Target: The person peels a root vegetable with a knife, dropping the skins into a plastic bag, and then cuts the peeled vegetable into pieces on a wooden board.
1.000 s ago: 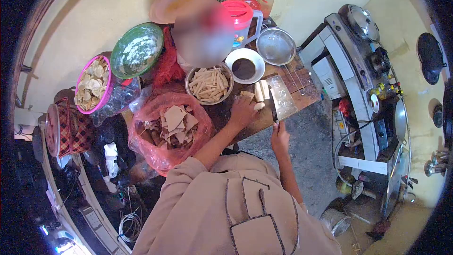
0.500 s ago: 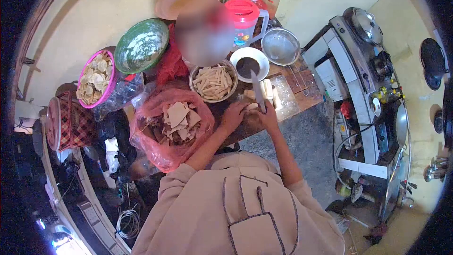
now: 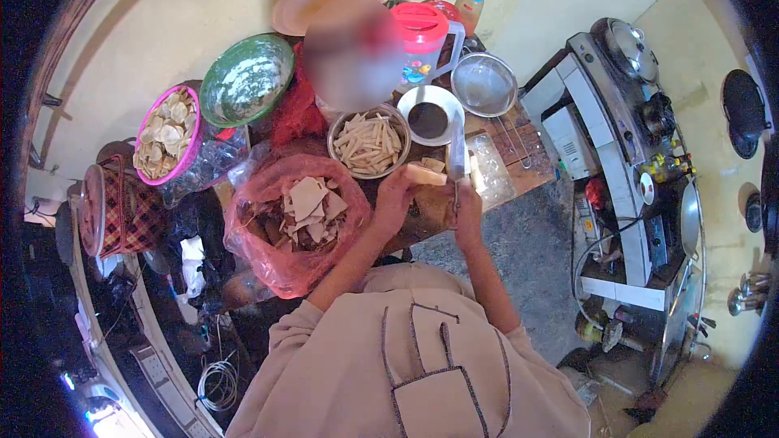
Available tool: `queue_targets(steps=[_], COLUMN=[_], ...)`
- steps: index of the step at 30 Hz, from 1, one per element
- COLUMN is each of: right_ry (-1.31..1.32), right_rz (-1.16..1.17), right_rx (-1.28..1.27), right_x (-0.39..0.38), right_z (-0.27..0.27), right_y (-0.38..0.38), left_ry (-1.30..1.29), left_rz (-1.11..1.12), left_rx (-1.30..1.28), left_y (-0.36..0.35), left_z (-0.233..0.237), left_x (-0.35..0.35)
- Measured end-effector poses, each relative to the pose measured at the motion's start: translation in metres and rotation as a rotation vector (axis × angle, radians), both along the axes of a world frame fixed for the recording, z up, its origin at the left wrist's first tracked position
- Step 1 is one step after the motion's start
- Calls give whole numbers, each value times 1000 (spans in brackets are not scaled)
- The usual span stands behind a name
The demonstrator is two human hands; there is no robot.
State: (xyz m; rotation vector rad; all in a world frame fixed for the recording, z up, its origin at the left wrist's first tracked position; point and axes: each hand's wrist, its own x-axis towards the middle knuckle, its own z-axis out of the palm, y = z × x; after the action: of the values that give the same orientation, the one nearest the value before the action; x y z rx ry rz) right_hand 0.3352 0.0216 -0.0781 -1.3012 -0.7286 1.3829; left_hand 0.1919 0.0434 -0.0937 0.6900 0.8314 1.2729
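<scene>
My left hand (image 3: 395, 199) is closed on a pale, peeled piece of food (image 3: 426, 175) held above the table edge. My right hand (image 3: 466, 215) grips a knife (image 3: 458, 150) by its handle, the blade pointing away toward a white bowl of dark liquid (image 3: 428, 116). Behind my left hand is a metal bowl of pale cut sticks (image 3: 369, 143). A pink plastic bag (image 3: 260, 255) with peelings and scraps lies left of my left hand. Just right of the blade is a clear board or tray (image 3: 490, 169).
A metal strainer (image 3: 484, 85) and a red-lidded pitcher (image 3: 420, 28) stand at the back. Leftward are a green bowl (image 3: 247, 81) and a pink basket of round slices (image 3: 167, 134). A stove (image 3: 604, 85) is at the right.
The pale piece is now lifted up in my left hand. My right hand has moved slightly down with the knife, whose blade has shifted right, off the white bowl's middle.
</scene>
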Motion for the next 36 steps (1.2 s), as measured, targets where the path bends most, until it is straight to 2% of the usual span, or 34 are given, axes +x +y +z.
queue_targets(steps=[2, 6, 9, 12, 19, 28, 34, 36], right_ry=[-224, -908, -1101, -1222, -1229, -1272, -1345, -1376], right_rz=[-109, 157, 290, 374, 359, 335, 291, 277], right_rx=[175, 572, 828, 833, 853, 891, 916, 909], right_x=[10, 25, 22, 16, 8, -3, -17, -22], right_z=[-16, 47, 75, 87, 85, 91, 89, 90], right_y=[-4, -16, -18, -22, -22, -23, -29, -31], left_ry=[-225, -383, -465, -530, -643, -524, -602, -565], left_rz=[-49, -201, -260, -251, -253, -185, -216, -176], left_rx=[-53, -101, -151, -165, -212, -271, -142, -192], left_y=[9, 17, 20, 18, 12, 3, -2, -7], left_z=[12, 43, 54, 65, 78, 85, 81, 83], left_x=[-7, -24, -24, -23, -33, -42, -54, -56])
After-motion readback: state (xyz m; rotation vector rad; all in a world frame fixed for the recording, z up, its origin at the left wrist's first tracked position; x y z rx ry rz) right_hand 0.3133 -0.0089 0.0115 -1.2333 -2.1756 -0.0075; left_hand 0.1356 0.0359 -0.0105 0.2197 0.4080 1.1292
